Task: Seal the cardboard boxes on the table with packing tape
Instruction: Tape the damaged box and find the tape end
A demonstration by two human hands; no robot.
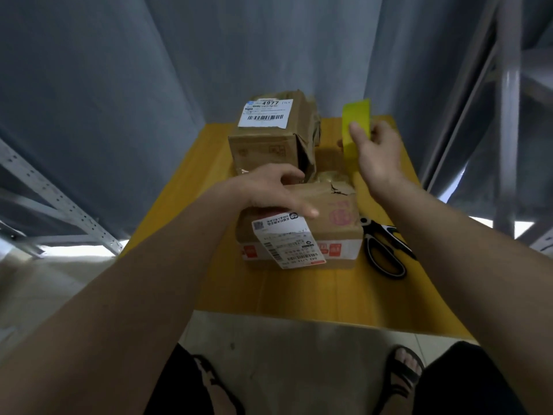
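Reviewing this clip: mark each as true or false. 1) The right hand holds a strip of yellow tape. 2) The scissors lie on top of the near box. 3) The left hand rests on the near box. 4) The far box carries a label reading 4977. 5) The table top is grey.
1) True: the right hand pinches the yellow tape, held up above the table.
2) False: the scissors lie on the table, right of the near box.
3) True: the left hand lies on its top.
4) True: the far box shows it.
5) False: it is yellow-orange.
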